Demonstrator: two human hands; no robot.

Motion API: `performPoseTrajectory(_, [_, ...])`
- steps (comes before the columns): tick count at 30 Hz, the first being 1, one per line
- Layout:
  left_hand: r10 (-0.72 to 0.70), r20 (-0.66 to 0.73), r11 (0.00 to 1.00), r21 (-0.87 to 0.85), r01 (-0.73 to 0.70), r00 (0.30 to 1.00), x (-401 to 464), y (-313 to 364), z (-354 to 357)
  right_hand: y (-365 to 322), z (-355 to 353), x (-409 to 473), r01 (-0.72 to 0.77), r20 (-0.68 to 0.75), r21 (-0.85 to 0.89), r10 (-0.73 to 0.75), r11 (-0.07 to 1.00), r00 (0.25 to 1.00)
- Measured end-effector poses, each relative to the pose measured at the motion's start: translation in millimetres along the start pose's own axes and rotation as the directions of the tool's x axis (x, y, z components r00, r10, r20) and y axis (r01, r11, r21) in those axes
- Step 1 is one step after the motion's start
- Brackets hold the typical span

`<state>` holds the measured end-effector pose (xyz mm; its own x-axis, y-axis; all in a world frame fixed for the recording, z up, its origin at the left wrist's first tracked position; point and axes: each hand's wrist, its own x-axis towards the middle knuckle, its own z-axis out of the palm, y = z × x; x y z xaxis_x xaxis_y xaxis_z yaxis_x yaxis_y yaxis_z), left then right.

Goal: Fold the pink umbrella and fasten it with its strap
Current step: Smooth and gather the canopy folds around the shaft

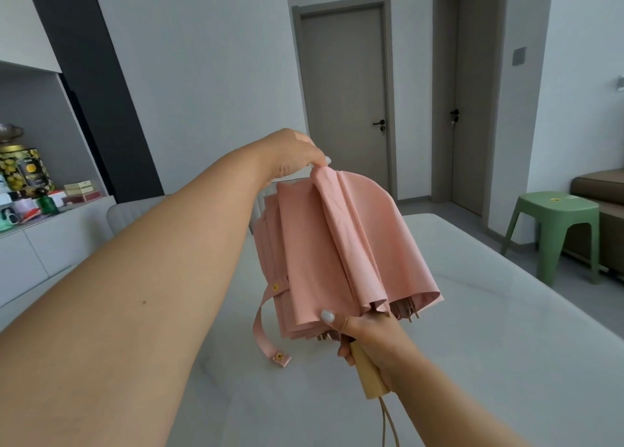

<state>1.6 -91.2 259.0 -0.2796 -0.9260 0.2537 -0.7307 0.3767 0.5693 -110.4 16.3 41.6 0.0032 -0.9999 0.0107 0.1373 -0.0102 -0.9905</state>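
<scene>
The pink umbrella (337, 250) is collapsed, its canopy hanging in loose pleats above the white table (489, 345). My left hand (297, 156) pinches the far top end of the canopy. My right hand (368, 335) grips the umbrella at the canopy's near rim, around the shaft just above the wooden handle (369, 375), thumb pressed on the fabric. The pink strap (261, 328) dangles loose on the left side, a gold snap at its free end and another gold snap on the canopy.
A green plastic stool (553, 230) stands at the right beside a brown sofa (597, 186). A white sideboard (50, 237) at the left carries tins, boxes and bottles. Two grey doors are shut at the back. A chair back (135, 213) shows behind the table.
</scene>
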Motion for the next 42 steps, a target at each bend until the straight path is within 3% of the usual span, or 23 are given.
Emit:
performPoseTrajectory(9, [-0.053,-0.016,0.985,0.165,0.055,0.998,0,0,-2,1,0,0,-0.010,0.020,-0.001,0.010,1.000,1.000])
performPoseTrajectory(16, [0.015,0.024,0.993,0.117,-0.018,1.000,-4,2,3,1,0,0,0.001,0.037,-0.024,0.000,1.000,0.999])
performPoseTrajectory(19, [-0.002,0.067,1.000,-0.012,0.002,0.998,-11,8,3,0,1,-2,-0.004,0.033,-0.050,0.006,0.999,0.999])
performPoseTrajectory(23, [0.059,0.285,0.910,-0.410,0.066,0.957,-15,9,-3,1,2,-4,-0.030,0.056,-0.032,0.032,0.999,0.998])
performPoseTrajectory(26, [0.049,0.362,0.909,-0.403,0.108,0.931,-13,4,-7,1,1,-4,-0.034,0.059,-0.011,0.035,0.999,0.998])
performPoseTrajectory(31, [-0.034,0.113,0.958,-0.279,0.065,0.993,-8,-5,-3,0,0,-2,0.004,0.061,0.021,-0.005,1.000,0.998])
performPoseTrajectory(38, [0.014,0.166,0.945,-0.324,0.041,0.986,-16,-8,-9,1,2,-2,-0.026,0.029,0.003,0.026,1.000,0.999])
performPoseTrajectory(42, [-0.050,0.117,0.853,-0.512,0.103,0.992,-17,-7,-8,1,2,-3,0.041,0.058,0.005,-0.041,0.999,0.997])
